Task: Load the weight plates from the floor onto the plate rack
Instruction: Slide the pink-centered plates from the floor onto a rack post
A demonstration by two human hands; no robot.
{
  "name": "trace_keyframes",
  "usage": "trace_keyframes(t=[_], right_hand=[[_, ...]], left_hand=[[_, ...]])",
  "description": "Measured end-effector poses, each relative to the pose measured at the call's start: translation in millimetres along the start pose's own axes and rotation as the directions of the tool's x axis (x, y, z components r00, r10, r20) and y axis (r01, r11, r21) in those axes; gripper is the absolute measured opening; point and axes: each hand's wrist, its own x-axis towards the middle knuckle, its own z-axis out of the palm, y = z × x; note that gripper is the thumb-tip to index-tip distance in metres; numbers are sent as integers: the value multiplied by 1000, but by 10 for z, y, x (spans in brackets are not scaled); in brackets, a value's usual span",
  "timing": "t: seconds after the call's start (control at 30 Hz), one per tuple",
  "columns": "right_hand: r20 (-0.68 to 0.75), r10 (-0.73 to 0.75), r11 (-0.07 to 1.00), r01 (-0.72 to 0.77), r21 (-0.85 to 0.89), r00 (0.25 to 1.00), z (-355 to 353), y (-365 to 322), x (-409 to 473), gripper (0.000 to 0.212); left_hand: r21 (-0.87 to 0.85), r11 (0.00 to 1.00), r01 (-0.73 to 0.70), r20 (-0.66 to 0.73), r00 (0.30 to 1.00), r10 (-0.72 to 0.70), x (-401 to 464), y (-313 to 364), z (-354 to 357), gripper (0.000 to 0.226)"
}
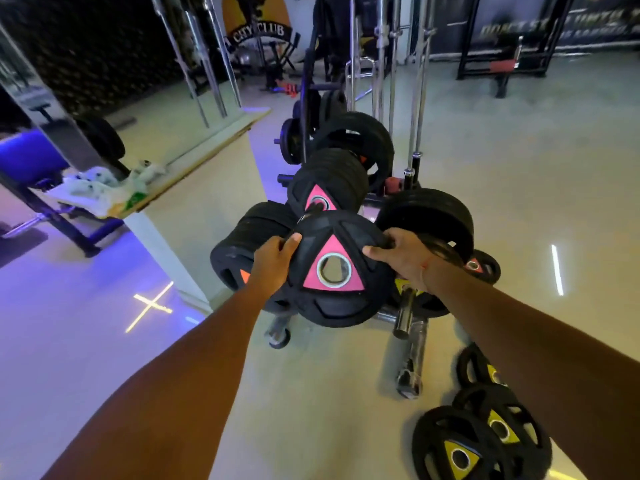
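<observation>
I hold a black weight plate with a pink triangle (337,271) in front of the plate rack (403,317). My left hand (275,263) grips its left rim and my right hand (403,259) grips its upper right rim. Just beyond it a stack of pink-triangle plates (329,183) hangs on a rack peg. More black plates hang on the rack to the left (242,237) and right (429,213). Several black plates with yellow triangles (485,431) lie on the floor at the lower right.
Upright chrome barbells (419,98) stand behind the rack. A mirror wall with a low ledge (194,161) runs along the left, with a blue bench (31,161) beside it. A black frame machine (502,46) stands at the far right. Glossy floor lies around the rack.
</observation>
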Motion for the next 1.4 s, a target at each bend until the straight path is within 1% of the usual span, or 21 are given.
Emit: trace_keyframes(t=[0.1, 0.2, 0.27, 0.33, 0.43, 0.53, 0.67, 0.77, 0.87, 0.97, 1.1, 1.2, 1.3, 1.4], right_hand=[[-42, -45, 998, 44, -35, 998, 351, -78, 307, 20], [-115, -62, 996, 53, -72, 991, 657, -11, 679, 34], [-135, -59, 995, 48, -89, 989, 840, 112, 913, 41], [-180, -66, 993, 46, -113, 981, 993, 198, 1070, 41], [-259, -40, 994, 12, -110, 965, 1135, 208, 1179, 35], [-294, -25, 991, -14, -132, 955, 1194, 234, 1298, 31], [-336, -32, 986, -25, -163, 941, 1214, 260, 1389, 28], [-317, -60, 977, -9, -212, 946, 1206, 246, 1412, 28], [-303, -89, 963, 4, -269, 949, 1182, 213, 1389, 25], [-296, -128, 946, 27, -323, 947, 1193, 228, 1376, 26], [-299, -191, 925, 70, -372, 935, 1240, 266, 1345, 31], [-305, -240, 897, 91, -432, 922, 1279, 261, 1347, 34], [-336, -250, 889, 78, -450, 908, 1301, 190, 1468, 33], [-424, -239, 886, 18, -463, 874, 1299, 87, 1664, 38]], left_hand=[[40, 993, -112, -24, 993, 113, 330, -249, -204, 44], [72, 979, -192, -7, 981, 193, 749, -496, -297, 40], [72, 973, -219, 7, 976, 220, 1009, -678, -315, 38], [71, 962, -263, 40, 965, 261, 1227, -848, -318, 36], [42, 950, -310, 101, 947, 305, 1450, -966, -260, 30], [-16, 950, -313, 122, 942, 312, 1584, -1058, -153, 30], [-44, 944, -328, 135, 934, 331, 1728, -1137, -53, 38], [-48, 938, -343, 168, 923, 346, 1813, -1211, -37, 50], [-23, 925, -378, 160, 912, 377, 1882, -1253, -21, 60], [12, 909, -418, 182, 894, 409, 1904, -1256, -38, 56], [93, 872, -480, 297, 850, 436, 1968, -1278, -98, 54], [118, 853, -508, 354, 824, 442, 2048, -1315, -99, 49], [128, 871, -475, 364, 839, 404, 2136, -1266, -50, 49], [142, 895, -422, 321, 875, 362, 2247, -1134, 66, 49]])
